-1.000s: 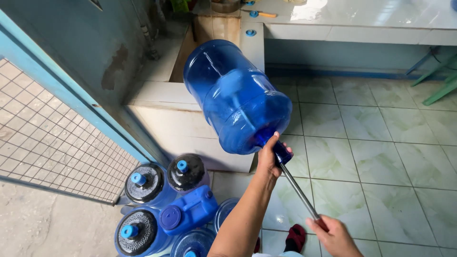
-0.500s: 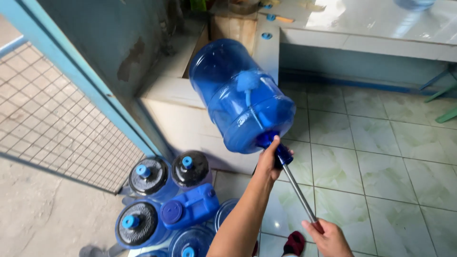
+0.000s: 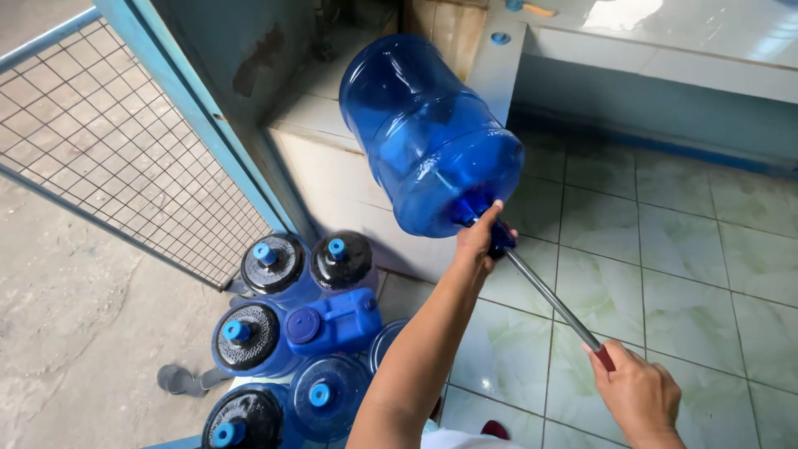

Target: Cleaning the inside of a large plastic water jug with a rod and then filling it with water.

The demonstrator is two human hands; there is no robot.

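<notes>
1. The blue water jug (image 3: 428,133) sits in the upper middle of the frame, tilted with its base up and away and its neck pointing down toward the lower right, held in the air above the tiled floor (image 3: 665,249).
2. The left hand (image 3: 480,239) is wrapped around the jug's neck, near centre frame, fingers closed on it.
3. The right hand (image 3: 636,391), at the lower right, is closed around the red grip of a metal rod (image 3: 553,301); the rod runs up and left into the jug's mouth.
4. Behind the jug, a pale tiled ledge (image 3: 324,125) runs along the upper middle, with a glossy surface (image 3: 665,41) at the upper right.
5. At the lower left, a cluster of capped blue jugs (image 3: 274,266) stands on the floor around a squarer blue container (image 3: 332,320).
6. A blue-framed wire mesh gate (image 3: 108,141) fills the upper left, and a dark sandal (image 3: 179,380) lies on the concrete beside the cluster.
</notes>
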